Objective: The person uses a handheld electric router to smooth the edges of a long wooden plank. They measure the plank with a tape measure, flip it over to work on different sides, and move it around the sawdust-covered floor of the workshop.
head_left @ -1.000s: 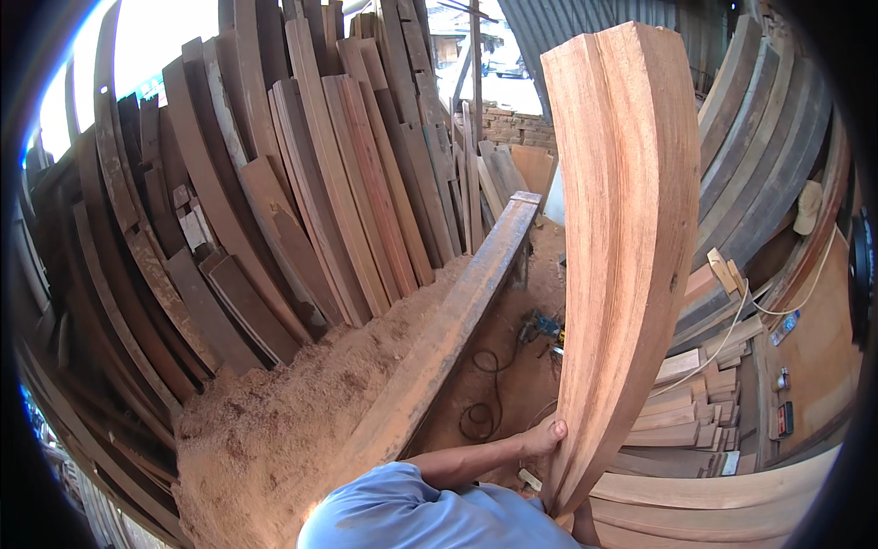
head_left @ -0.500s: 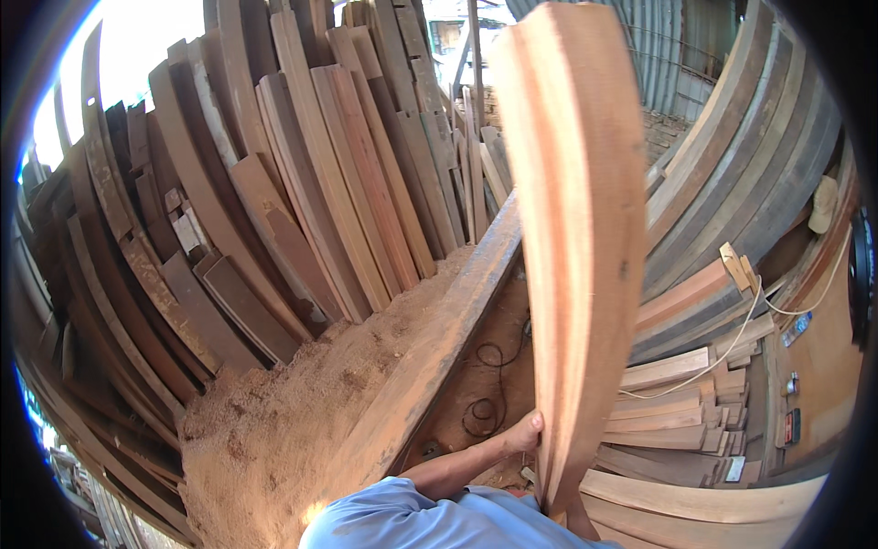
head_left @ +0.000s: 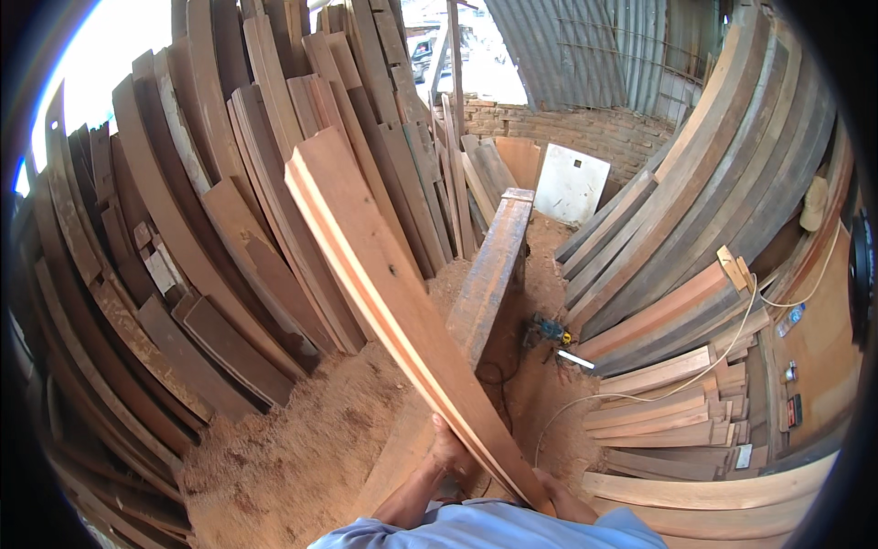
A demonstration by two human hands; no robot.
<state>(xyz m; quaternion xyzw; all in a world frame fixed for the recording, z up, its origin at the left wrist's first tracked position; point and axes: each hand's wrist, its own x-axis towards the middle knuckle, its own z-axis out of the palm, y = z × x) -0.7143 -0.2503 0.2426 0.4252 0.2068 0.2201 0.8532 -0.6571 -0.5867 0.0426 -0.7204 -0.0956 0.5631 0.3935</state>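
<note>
A long reddish timber plank (head_left: pixel 384 302) leans diagonally up to the left, over a narrow, worn work beam (head_left: pixel 498 247). My left hand (head_left: pixel 446 444) is closed on the plank's left edge, partway up. My right hand (head_left: pixel 551 494) is at the plank's lower end, on its right side, holding it, with the fingers mostly hidden behind the wood. My blue shirt shows at the bottom edge of the picture.
Upright boards (head_left: pixel 183 220) line the left above sawdust (head_left: pixel 283 457). Curving planks (head_left: pixel 695 183) and short wood pieces (head_left: pixel 658 421) lie on the right. A blue power tool (head_left: pixel 549 329) with cables lies on the floor. A white panel (head_left: pixel 567 183) leans against a brick wall (head_left: pixel 512 119).
The plank has swung down and left from upright on the right to a diagonal across the middle. My left hand has moved left with it, uncovering the power tool and white panel.
</note>
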